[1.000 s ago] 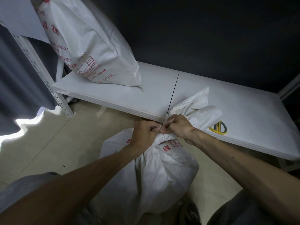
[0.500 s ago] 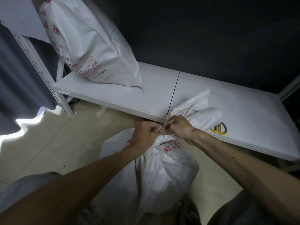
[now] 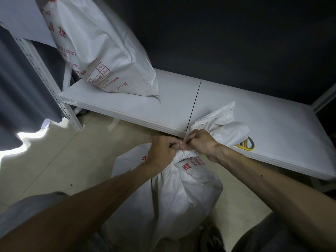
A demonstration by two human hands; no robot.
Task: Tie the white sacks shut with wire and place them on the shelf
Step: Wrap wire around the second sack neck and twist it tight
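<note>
The sack (image 3: 181, 193) is stood upright on the floor (image 3: 63, 160), its long axis rising toward the front edge of the shelf (image 3: 272, 128), close to the seam between the shelf's two boards. Its gathered neck is held directly beneath the two hands, which meet fingertip to fingertip. The left hand (image 3: 163, 150) is curled at the left of the neck and the right hand (image 3: 200, 142) at the right. Thin wire (image 3: 187, 152) is pinched between them, so both are equally near. The twist is judged unfinished. The loose flap is draped over the shelf edge, beside a yellow-handled tool (image 3: 245, 144). A second sack (image 3: 109, 51) is leaned at the shelf's left rear corner.
</note>
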